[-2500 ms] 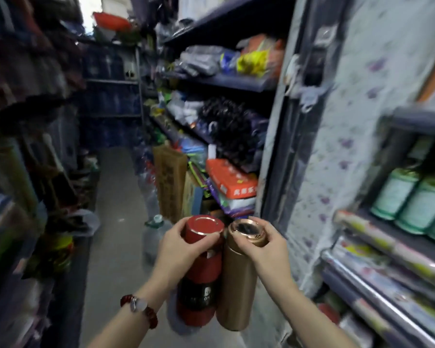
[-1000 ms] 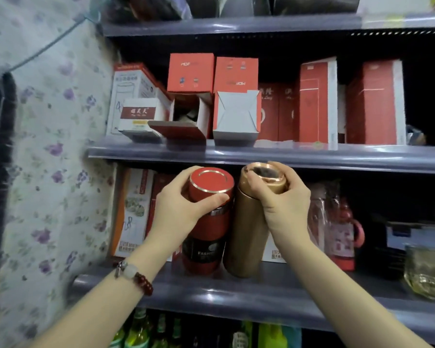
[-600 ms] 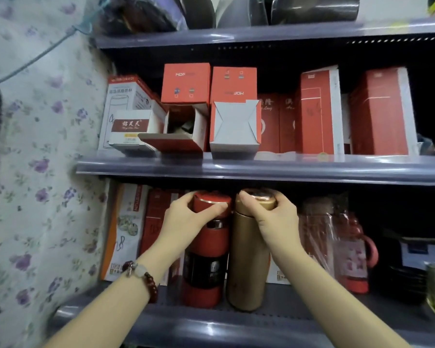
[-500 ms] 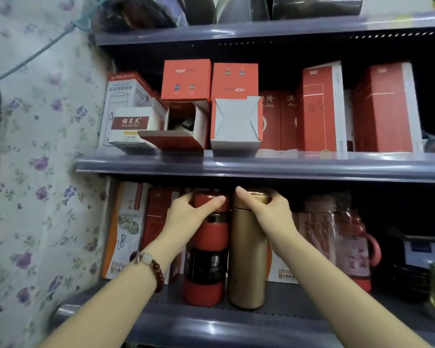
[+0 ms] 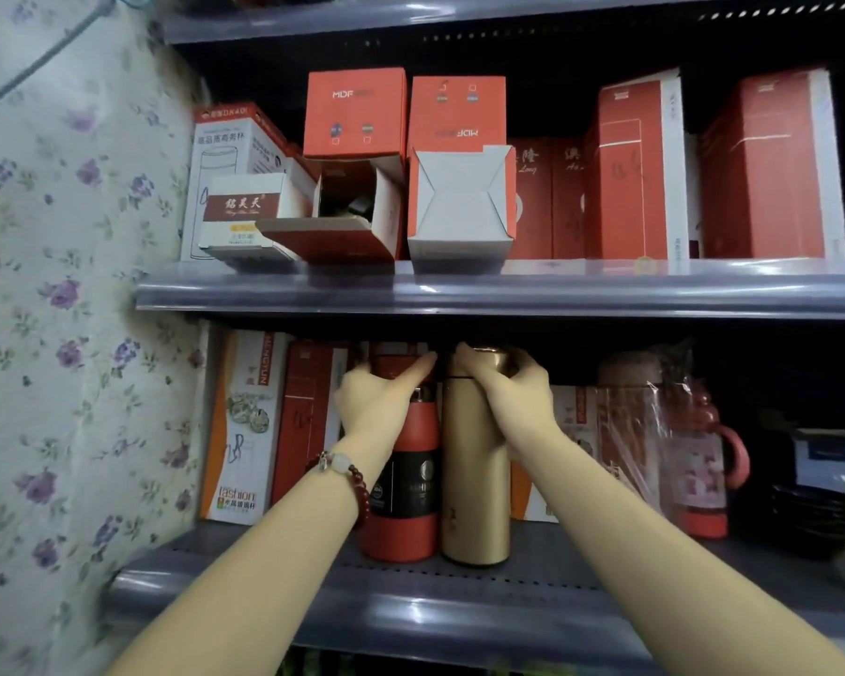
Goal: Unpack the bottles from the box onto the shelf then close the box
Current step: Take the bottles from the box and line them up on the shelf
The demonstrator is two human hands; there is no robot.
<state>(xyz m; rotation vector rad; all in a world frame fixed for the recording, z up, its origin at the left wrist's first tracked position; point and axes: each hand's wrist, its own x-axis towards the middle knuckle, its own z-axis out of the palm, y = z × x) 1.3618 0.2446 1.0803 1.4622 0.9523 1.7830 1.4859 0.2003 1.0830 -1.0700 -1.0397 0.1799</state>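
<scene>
At the far left a floral wall covering (image 5: pixel 69 295) borders the shelving. Next to it on the lower shelf (image 5: pixel 532 568) stands a white and orange carton (image 5: pixel 237 426), with red cartons behind it. Then comes the left hand (image 5: pixel 376 402), wrist ringed by a bead bracelet (image 5: pixel 347 473), its fingers curled over the cap of the red bottle (image 5: pixel 403 485). Touching that bottle's right side stands the gold bottle (image 5: pixel 474 475), and the right hand (image 5: pixel 513 387) is wrapped around its cap in the same way. Further right sit wrapped red flasks (image 5: pixel 698 461).

A second ago both bottles were held tilted in front of the shelf edge; now they stand upright with their bases on the lower shelf, caps just under the lip of the upper shelf (image 5: pixel 508 290). So the placing looks all but finished, and both hands only need to let go.

On the upper shelf, above and left of the hands, an open red box (image 5: pixel 347 212) lies on its side with its flap hanging forward, beside a red box (image 5: pixel 459 202) whose white end is folded shut. Closing that open box is probably what remains.
</scene>
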